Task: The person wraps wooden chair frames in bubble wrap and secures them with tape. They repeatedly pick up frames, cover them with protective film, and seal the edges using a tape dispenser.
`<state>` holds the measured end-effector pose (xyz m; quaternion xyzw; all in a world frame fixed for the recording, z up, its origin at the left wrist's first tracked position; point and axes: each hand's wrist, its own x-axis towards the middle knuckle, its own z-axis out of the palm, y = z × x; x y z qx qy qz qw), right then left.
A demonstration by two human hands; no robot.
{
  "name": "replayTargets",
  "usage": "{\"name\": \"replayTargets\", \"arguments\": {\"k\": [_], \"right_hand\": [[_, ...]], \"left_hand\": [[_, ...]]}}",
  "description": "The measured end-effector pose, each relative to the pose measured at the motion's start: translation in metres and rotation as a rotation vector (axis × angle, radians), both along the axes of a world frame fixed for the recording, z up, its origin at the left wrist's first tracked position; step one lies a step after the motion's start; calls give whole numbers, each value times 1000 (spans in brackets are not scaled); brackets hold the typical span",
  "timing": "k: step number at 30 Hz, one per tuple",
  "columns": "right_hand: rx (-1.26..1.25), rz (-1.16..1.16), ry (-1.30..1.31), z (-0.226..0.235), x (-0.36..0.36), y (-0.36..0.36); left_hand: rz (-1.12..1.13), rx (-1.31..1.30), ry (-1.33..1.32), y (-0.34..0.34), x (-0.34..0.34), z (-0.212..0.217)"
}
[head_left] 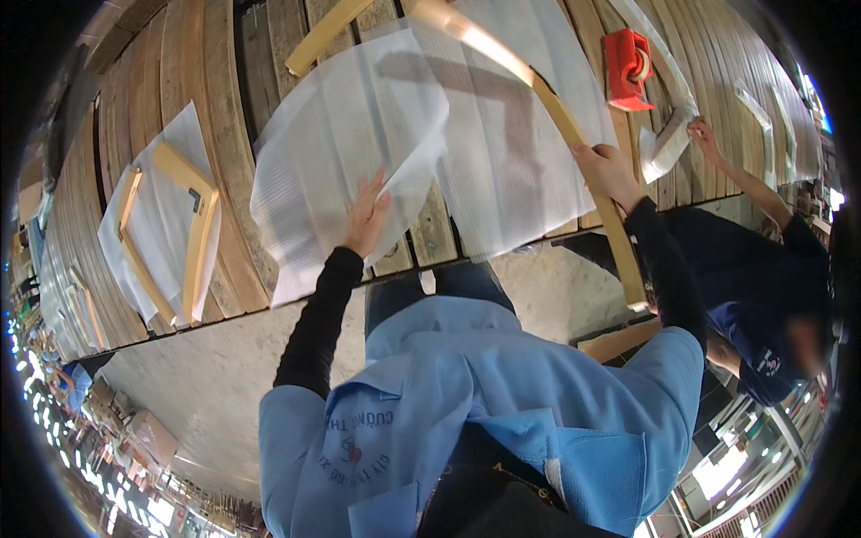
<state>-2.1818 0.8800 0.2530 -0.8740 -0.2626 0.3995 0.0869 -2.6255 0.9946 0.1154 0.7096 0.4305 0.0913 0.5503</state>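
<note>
My right hand (612, 172) grips a long, bent wooden furniture part (563, 117), raised at a slant over the slatted table. Its far end reaches the top of the view, and its near end hangs past the table's front edge. My left hand (366, 215) lies with fingers stretched out on a thin white foam sheet (336, 134), whose right edge is lifted and curled. Beside it, a second foam sheet (511, 170) lies flat beneath the wooden part, which casts a shadow there.
A red tape dispenser (628, 70) sits at the right. Past it, a co-worker's hand (704, 139) touches a foam-wrapped part (668, 148). Two bent wooden parts (202, 238) lie on a foam sheet at the left. Another wooden piece (325, 38) rests at the far side.
</note>
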Motion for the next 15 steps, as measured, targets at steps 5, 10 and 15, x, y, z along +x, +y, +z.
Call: {"name": "replayTargets", "arguments": {"k": [5,10,15], "right_hand": [[297,-381,548,125,-85,-56],[426,-402,612,169,-149,-119],[217,-309,769,180,-141,-162]], "left_hand": [[-703,419,149,-34,32,28],[-669,414,218,-70,59,8],[-390,572,179,-53,103,-8]]}}
